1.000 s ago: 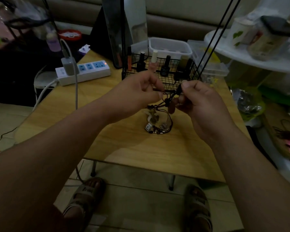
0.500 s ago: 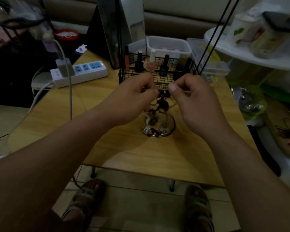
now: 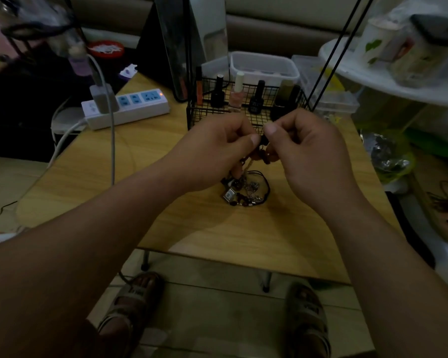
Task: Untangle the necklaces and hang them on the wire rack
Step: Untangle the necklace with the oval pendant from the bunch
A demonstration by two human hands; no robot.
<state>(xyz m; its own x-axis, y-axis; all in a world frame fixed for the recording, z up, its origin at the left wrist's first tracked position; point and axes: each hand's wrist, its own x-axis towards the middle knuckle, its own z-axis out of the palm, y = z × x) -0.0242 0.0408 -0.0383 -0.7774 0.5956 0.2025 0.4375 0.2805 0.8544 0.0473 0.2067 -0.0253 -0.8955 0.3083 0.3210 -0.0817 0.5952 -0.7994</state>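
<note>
I pinch the tangled necklaces (image 3: 246, 187) between my left hand (image 3: 215, 151) and right hand (image 3: 308, 148), thumbs nearly touching; the bundle hangs onto the wooden table (image 3: 217, 236), before the wire rack (image 3: 246, 109).

Left hand (image 3: 215, 151): fingers curled, thumb and forefinger pinching the top of the necklaces (image 3: 246, 191)
Right hand (image 3: 311, 153): fingers curled, thumb pinching the same tangle, almost touching the left thumb
Forearms: bare, stretched forward, converging toward the middle
</note>
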